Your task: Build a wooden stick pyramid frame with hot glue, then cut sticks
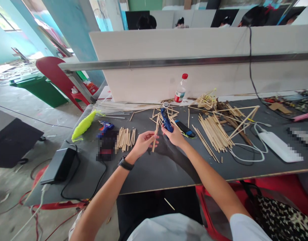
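Observation:
My left hand (143, 142) pinches a short wooden stick (155, 137) that stands nearly upright over the dark table (156, 170). My right hand (174, 135) grips a blue glue gun (166, 121), its nozzle pointing away toward a flat frame of glued sticks (164, 115). A black watch sits on my left wrist. A pile of short cut sticks (126, 138) lies just left of my left hand. A bundle of longer sticks (214, 134) lies to the right of my right hand.
A second blue glue gun (105, 127) and a yellow-green bundle (83, 125) lie at the left. A black power adapter (59, 164) sits near the left edge. A water bottle (181, 88) stands by the white divider (219, 60). A white power strip (279, 145) lies at right.

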Motion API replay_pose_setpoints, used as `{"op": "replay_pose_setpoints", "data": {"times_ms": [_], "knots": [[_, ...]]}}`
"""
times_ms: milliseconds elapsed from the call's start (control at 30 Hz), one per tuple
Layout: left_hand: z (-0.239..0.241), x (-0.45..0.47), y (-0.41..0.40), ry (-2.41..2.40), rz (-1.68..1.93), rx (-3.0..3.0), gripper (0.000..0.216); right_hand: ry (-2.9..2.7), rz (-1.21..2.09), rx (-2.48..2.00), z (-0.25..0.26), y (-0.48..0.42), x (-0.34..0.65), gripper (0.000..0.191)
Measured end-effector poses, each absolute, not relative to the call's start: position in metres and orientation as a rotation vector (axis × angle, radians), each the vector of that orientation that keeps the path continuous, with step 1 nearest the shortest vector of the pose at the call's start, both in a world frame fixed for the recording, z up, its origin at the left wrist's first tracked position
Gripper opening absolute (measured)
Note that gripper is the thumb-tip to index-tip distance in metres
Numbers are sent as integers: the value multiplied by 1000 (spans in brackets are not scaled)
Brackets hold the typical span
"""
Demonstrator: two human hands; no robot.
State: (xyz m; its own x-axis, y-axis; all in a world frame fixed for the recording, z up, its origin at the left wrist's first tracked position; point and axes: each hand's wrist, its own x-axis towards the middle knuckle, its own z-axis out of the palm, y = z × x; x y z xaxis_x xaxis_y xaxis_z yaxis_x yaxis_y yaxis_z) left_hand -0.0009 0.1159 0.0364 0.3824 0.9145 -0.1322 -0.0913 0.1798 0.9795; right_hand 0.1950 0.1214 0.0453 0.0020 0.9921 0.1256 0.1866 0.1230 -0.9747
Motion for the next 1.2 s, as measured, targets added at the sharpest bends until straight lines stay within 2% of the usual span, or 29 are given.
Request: {"op": "replay_pose_setpoints", "data": {"times_ms": [133,300,700,1067,1200], "knots": [[44,-10,123,979,964,1206,54,-1572,989,-1467,48,126,216,23],[50,-15,124,1006,975,1256,54,-1643,981,-1520,48,127,221,27],[52,-23,127,1058,1039,1393,51,-1976,568,-1689,67,106,207,30],[45,-16,126,1132,964,1467,39,-2143,423,-1852,75,103,210,35],[41,-15,126,1114,947,1436,37,-2147,488,-1830,76,103,209,35]]}}
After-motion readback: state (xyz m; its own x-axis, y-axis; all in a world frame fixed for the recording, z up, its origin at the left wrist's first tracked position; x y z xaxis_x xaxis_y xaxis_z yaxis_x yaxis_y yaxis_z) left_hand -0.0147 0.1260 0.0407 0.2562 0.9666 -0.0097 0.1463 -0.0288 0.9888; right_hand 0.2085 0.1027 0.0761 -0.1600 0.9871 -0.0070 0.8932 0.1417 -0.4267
